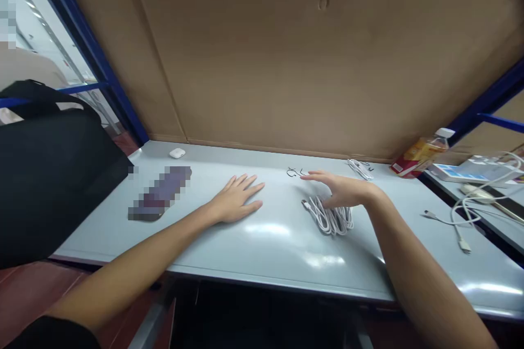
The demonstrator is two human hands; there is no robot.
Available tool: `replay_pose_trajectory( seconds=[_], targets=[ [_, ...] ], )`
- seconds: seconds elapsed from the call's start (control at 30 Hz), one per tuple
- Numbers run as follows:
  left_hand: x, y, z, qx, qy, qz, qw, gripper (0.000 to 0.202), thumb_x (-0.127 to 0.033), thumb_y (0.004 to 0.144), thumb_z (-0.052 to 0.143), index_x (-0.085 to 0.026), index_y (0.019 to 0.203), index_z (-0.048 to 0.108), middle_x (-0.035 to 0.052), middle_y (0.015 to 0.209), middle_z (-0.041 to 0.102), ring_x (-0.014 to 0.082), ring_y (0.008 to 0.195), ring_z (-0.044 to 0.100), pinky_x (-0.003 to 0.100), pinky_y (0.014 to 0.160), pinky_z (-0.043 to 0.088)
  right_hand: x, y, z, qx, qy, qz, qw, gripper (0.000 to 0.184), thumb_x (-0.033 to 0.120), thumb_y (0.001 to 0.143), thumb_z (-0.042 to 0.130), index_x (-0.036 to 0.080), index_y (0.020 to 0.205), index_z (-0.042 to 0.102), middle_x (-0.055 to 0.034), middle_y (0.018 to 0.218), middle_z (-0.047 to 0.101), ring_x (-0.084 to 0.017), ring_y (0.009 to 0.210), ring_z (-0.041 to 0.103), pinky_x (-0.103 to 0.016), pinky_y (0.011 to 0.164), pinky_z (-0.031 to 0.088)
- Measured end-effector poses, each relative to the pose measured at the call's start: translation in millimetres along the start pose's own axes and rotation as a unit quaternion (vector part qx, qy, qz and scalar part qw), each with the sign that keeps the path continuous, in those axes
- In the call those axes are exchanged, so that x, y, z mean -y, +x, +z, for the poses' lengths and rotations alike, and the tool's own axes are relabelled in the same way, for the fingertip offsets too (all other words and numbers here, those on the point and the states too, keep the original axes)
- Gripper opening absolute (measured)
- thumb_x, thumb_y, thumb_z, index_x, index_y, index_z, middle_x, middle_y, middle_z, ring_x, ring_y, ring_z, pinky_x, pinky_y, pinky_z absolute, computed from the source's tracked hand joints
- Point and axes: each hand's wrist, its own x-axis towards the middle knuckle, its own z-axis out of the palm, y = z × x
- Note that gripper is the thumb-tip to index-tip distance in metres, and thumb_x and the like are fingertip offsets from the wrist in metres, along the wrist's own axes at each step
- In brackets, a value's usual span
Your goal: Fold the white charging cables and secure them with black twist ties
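My left hand [236,199] lies flat on the light grey table [262,256], fingers spread and nothing in them. Over a bundle of looped white cables [331,219] hovers my right hand [344,188], its fingers stretched apart. Its thumb is close to the top of the bundle; whether it touches I cannot tell. A connector end sticks out at the bundle's left. Just beyond my right fingertips are a few short black twist ties [292,172]. A second, smaller coil of white cable [360,169] rests farther back on the right.
At the left are a white earbud case [177,153], a blurred dark flat object [164,193] and a black bag [53,174]. A drink bottle [421,152] lies tilted at the back right, near loose white cables [460,212]. A brown board [286,65] closes off the back.
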Motion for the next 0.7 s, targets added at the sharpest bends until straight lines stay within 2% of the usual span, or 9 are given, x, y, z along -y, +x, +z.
replay_pose_trajectory(
  seconds=[0.1,0.2,0.3,0.37,0.47,0.57,0.63,0.7],
  targets=[
    [1.1,-0.1,1.3,-0.02,0.006,0.011,1.0,0.068,-0.066,0.101,0.035,-0.032,0.16,0.036,0.0078,0.17,0.022,0.0372,0.157,0.017,0.059,0.125,0.012,7.9,9.0,12.0,-0.009,0.002,0.011,1.0,0.09,0.02,0.068,0.075,0.032,0.154,0.048,-0.0064,0.168,0.03,-0.039,0.153,0.03,-0.049,0.116,0.042],
    [-3.2,0.1,0.0,-0.068,-0.003,0.039,0.997,0.062,-0.059,0.1,0.044,-0.028,0.153,0.048,0.0111,0.163,0.038,0.0367,0.15,0.033,0.057,0.123,0.02,27.9,20.4,31.9,-0.053,-0.001,-0.013,0.998,0.078,0.026,0.076,0.073,0.027,0.151,0.052,-0.0109,0.168,0.03,-0.04,0.156,0.017,-0.057,0.121,0.031],
    [-12.9,0.7,-3.7,-0.113,-0.047,0.107,0.987,0.044,-0.045,0.098,0.054,-0.023,0.135,0.063,0.0111,0.139,0.061,0.0296,0.133,0.051,0.046,0.115,0.037,52.5,28.9,51.9,-0.112,0.025,-0.07,0.991,0.058,0.028,0.086,0.065,0.019,0.143,0.06,-0.0171,0.161,0.04,-0.037,0.153,0.026,-0.054,0.12,0.031],
    [-19.0,1.1,-5.8,-0.132,-0.078,0.141,0.978,0.03,-0.037,0.094,0.059,-0.022,0.118,0.069,0.0085,0.118,0.069,0.0258,0.118,0.059,0.04,0.106,0.044,66.2,30.5,59.6,-0.135,0.04,-0.097,0.985,0.05,0.028,0.088,0.061,0.017,0.136,0.064,-0.0186,0.155,0.046,-0.034,0.149,0.034,-0.051,0.119,0.034],
    [-22.3,0.5,-7.5,-0.136,-0.104,0.15,0.974,0.014,-0.031,0.09,0.063,-0.022,0.099,0.069,0.0053,0.1,0.069,0.0232,0.102,0.062,0.038,0.097,0.047,74.9,26.3,57.2,-0.117,0.058,-0.124,0.984,0.047,0.032,0.092,0.056,0.017,0.136,0.064,-0.0177,0.156,0.046,-0.033,0.148,0.036,-0.052,0.118,0.035],
    [-19.3,-1.8,-9.4,-0.11,-0.113,0.152,0.976,0.016,-0.032,0.088,0.065,-0.022,0.099,0.069,0.0056,0.102,0.066,0.0234,0.102,0.061,0.038,0.097,0.047,66.7,19.4,43.1,-0.096,0.093,-0.128,0.983,0.046,0.03,0.099,0.041,0.02,0.138,0.063,-0.0136,0.153,0.052,-0.029,0.144,0.043,-0.051,0.117,0.037],
    [-17.0,-3.6,-11.7,-0.09,-0.115,0.149,0.978,0.022,-0.038,0.086,0.068,-0.023,0.102,0.07,0.0065,0.108,0.064,0.0249,0.107,0.059,0.038,0.099,0.046,56.1,16.3,33.8,-0.092,0.091,-0.118,0.985,0.044,0.029,0.095,0.048,0.021,0.134,0.066,-0.0122,0.141,0.061,-0.029,0.132,0.055,-0.047,0.11,0.044],
    [-15.9,-4.6,-13.8,-0.071,-0.121,0.142,0.98,0.027,-0.044,0.085,0.071,-0.024,0.104,0.07,0.0069,0.114,0.063,0.0264,0.112,0.057,0.039,0.102,0.045,46.3,14.7,28.1,-0.068,0.07,-0.111,0.989,0.044,0.032,0.085,0.064,0.021,0.127,0.07,-0.0112,0.128,0.068,-0.029,0.116,0.064,-0.043,0.099,0.051]
  ],
)
